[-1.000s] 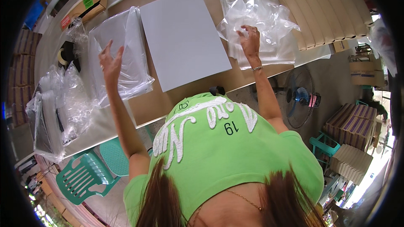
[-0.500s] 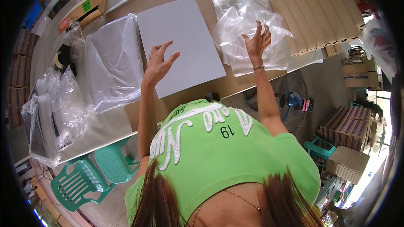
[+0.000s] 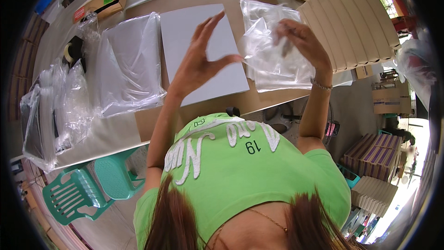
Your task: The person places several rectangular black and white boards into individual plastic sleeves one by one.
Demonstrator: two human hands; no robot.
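Brown cardboard-covered table [image 3: 138, 125] carries flat white rectangular board [image 3: 203, 51]. Clear crumpled plastic bag [image 3: 270, 48] lifted above table, pinched by right hand [image 3: 303, 41]. Left hand [image 3: 203, 58] empty, fingers spread, beside bag edge. Step judged: bag opening. Second grip on mouth needed.

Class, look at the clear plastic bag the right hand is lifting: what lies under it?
More clear bags on the brown table show beneath the lifted bag in the right hand; the stack's depth is hidden.
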